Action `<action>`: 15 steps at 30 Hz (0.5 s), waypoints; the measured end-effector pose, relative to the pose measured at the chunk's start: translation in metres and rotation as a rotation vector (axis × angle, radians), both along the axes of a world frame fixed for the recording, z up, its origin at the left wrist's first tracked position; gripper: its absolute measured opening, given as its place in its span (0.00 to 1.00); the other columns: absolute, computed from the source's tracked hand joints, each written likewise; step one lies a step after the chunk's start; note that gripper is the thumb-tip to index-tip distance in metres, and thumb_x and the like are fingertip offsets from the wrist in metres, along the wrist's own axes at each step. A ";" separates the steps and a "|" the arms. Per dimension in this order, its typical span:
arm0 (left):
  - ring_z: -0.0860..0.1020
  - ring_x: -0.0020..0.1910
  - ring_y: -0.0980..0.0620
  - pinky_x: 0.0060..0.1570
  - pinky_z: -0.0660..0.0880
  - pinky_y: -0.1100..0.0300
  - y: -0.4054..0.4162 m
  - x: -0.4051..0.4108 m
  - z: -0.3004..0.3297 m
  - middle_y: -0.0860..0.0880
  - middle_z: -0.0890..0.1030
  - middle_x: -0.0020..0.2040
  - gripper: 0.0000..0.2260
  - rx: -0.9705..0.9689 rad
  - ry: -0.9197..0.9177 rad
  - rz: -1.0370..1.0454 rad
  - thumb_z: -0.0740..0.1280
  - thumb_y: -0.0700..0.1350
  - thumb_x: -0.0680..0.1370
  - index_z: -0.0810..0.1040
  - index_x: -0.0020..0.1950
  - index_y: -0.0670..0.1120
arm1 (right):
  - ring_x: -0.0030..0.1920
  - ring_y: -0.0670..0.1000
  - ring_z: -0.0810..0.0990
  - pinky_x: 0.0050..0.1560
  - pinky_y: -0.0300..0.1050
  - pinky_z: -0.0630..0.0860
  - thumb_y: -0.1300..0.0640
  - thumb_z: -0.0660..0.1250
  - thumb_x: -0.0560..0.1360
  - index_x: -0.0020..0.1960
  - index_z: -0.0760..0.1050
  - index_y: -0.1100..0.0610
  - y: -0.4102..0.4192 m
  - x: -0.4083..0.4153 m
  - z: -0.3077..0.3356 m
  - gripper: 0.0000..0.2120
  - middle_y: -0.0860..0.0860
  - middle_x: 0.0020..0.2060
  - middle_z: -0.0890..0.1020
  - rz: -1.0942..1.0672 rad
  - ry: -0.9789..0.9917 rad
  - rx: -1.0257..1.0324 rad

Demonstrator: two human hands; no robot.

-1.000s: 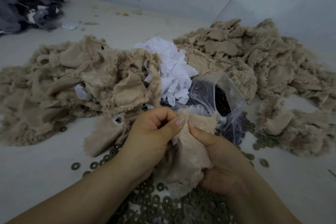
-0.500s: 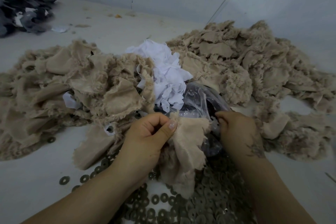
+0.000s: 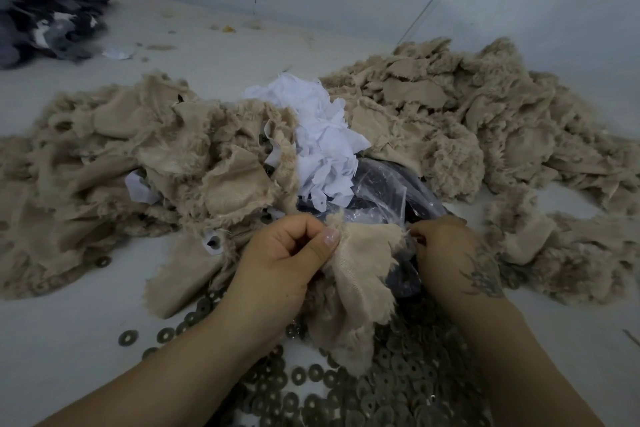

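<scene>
My left hand (image 3: pixel 284 260) grips a beige furry fabric piece (image 3: pixel 356 291) by its top edge, thumb pressed on the cloth. The piece hangs down over a heap of grey metal washers (image 3: pixel 381 388). My right hand (image 3: pixel 446 250) is at the piece's right corner, beside a clear plastic bag (image 3: pixel 384 191) holding small dark parts. Its fingers are curled, and what they pinch is hidden behind the hand.
Large piles of beige furry fabric pieces lie at the left (image 3: pixel 114 156) and at the right (image 3: pixel 485 121). A heap of white fabric scraps (image 3: pixel 318 128) sits between them. Dark grey fabric (image 3: pixel 38 10) is piled at the far left. Loose washers (image 3: pixel 128 337) dot the white table.
My right hand let go of the piece's lower part, went to the plastic bag, and now sits at the piece's right corner. My left hand kept its grip.
</scene>
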State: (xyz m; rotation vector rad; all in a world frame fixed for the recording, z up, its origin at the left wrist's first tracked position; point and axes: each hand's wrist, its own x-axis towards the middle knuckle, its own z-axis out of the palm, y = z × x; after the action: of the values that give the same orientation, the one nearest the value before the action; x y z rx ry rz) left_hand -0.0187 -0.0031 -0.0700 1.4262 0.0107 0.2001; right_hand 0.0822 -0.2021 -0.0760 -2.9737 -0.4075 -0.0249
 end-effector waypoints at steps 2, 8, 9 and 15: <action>0.73 0.32 0.54 0.34 0.73 0.63 0.001 -0.001 0.000 0.50 0.77 0.31 0.09 -0.007 -0.011 0.008 0.69 0.48 0.75 0.80 0.34 0.50 | 0.52 0.55 0.78 0.45 0.43 0.66 0.60 0.63 0.75 0.54 0.79 0.58 0.002 0.000 0.005 0.10 0.55 0.45 0.80 0.053 0.058 -0.196; 0.73 0.32 0.56 0.34 0.73 0.66 0.002 -0.003 0.001 0.50 0.77 0.31 0.09 -0.034 -0.017 -0.003 0.68 0.48 0.74 0.80 0.35 0.48 | 0.61 0.57 0.78 0.51 0.41 0.68 0.60 0.60 0.82 0.63 0.76 0.64 0.010 -0.003 0.024 0.14 0.61 0.61 0.80 -0.062 0.227 -0.066; 0.73 0.32 0.55 0.34 0.73 0.65 0.002 -0.003 0.001 0.49 0.77 0.32 0.09 -0.037 -0.014 -0.003 0.68 0.48 0.74 0.80 0.35 0.47 | 0.60 0.58 0.78 0.52 0.43 0.69 0.61 0.62 0.81 0.62 0.78 0.63 0.008 -0.005 0.024 0.12 0.61 0.60 0.81 -0.124 0.139 0.009; 0.73 0.34 0.52 0.36 0.75 0.63 0.003 -0.003 0.002 0.46 0.76 0.34 0.11 -0.076 -0.019 0.008 0.70 0.50 0.74 0.79 0.37 0.45 | 0.38 0.43 0.81 0.41 0.30 0.74 0.54 0.76 0.72 0.47 0.84 0.48 0.001 -0.030 0.043 0.04 0.48 0.42 0.86 -0.064 -0.160 0.405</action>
State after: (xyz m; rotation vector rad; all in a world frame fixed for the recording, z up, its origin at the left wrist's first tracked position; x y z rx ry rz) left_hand -0.0215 0.0001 -0.0683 1.3487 0.0082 0.2174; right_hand 0.0521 -0.2014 -0.0326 -2.5901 -0.2848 -0.3148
